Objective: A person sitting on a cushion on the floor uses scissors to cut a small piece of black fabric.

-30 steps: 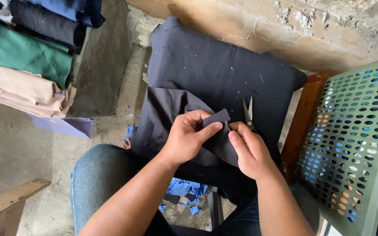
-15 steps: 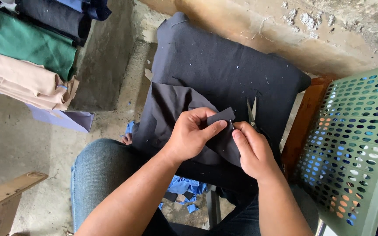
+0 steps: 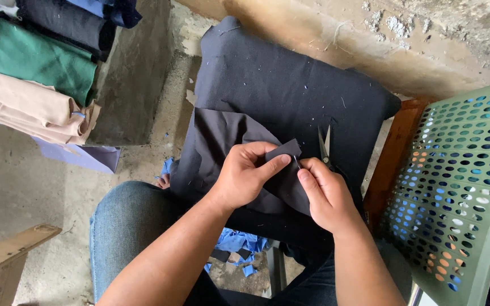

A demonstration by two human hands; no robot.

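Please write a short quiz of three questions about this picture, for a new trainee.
1. True or false: the left hand pinches a small dark fabric piece.
2. Which tool is with the right hand? A. small scissors B. pen C. ruler
3. What colour are the scraps on the floor?

Key: 1 true. 2 A, the small scissors. 3 blue.

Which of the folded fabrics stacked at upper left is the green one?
The green fabric is the middle fold, lying between the beige fabric below it and the dark fabric above.
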